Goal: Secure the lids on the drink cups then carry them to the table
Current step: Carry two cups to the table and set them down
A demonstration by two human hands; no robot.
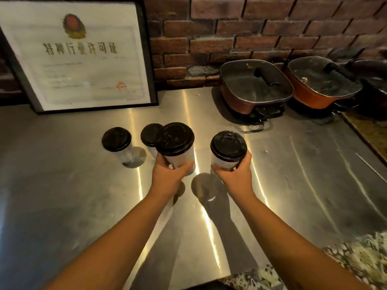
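Note:
Several clear drink cups with black lids are over the steel counter (73, 195). My left hand (167, 174) grips one lidded cup (178, 147) round its lower body and holds it above the counter. My right hand (236, 174) grips another lidded cup (227, 152) the same way, also lifted; its shadow falls on the counter below. Two more lidded cups stand on the counter: one at the left (118, 143), and one (149, 136) partly hidden behind the cup in my left hand.
A framed certificate (79, 53) leans against the back at the left. Two red square electric pots with glass lids (255, 86) (322, 84) sit at the back right against a brick wall. Patterned fabric (360, 256) shows at the lower right.

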